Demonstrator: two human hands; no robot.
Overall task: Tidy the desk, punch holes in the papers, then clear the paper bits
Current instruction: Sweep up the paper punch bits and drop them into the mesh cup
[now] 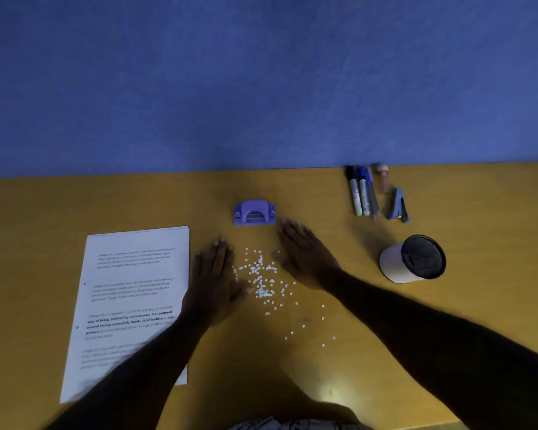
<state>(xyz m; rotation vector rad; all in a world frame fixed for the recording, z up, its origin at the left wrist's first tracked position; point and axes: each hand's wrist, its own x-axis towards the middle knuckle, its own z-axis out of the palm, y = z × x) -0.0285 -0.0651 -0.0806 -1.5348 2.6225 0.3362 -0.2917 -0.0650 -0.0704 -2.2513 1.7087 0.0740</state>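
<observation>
The bits (pixel 261 279) lie scattered mid-tabletop (pixel 28 243), most of them clustered between the hands, with strays trailing near and right. The left hand (pixel 213 280) and right hand (pixel 305 259) flank the cluster, fingers straight and flat, holding nothing. To gather well, sweep both palms inward, low against the surface, then collect the strays. The punch (pixel 254 212) sits just beyond, papers (pixel 131 274) left, cup (pixel 412 259) right. A forearm covers the papers' near corner, and the cup's inside is too dark to read.

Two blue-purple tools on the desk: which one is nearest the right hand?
The hole punch, directly ahead of the right hand at desk centre; the stapler lies farther right, beside the markers.
</observation>
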